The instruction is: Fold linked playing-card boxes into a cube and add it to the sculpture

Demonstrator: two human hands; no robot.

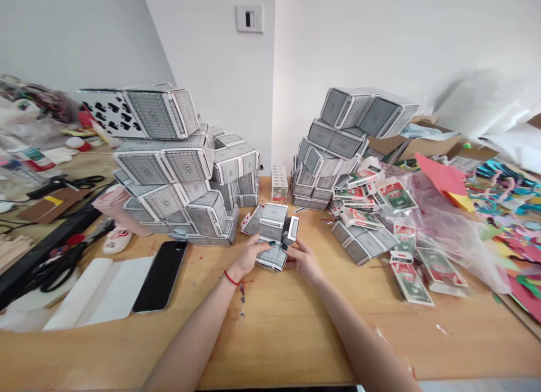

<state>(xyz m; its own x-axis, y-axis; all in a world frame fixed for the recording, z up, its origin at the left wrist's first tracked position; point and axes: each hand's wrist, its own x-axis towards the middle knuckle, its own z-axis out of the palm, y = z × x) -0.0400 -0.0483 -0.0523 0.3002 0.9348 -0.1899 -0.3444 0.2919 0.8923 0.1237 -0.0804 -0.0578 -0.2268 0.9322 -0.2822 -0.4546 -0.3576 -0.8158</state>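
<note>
In the middle of the table, a folded playing-card block (273, 229) with grey patterned backs sits between my hands. My left hand (250, 256) grips its left side, the thumb lying across the front. From the right, my right hand (306, 261) closes on the same block, thumb at its face. A small card piece (292, 228) stands up at the block's right side, by my right fingers; whether they hold it I cannot tell. Loose playing cards (251, 220) lie just behind, partly hidden by the block. A red string bracelet (231, 278) circles my left wrist.
Tall stacks of card blocks rise on the left (169, 166) and right (338, 138). Opened card boxes (409, 279) and clear plastic (460, 239) spread at the right. A black phone (160, 276), white paper (114, 287) and black scissors (63, 262) lie on the left.
</note>
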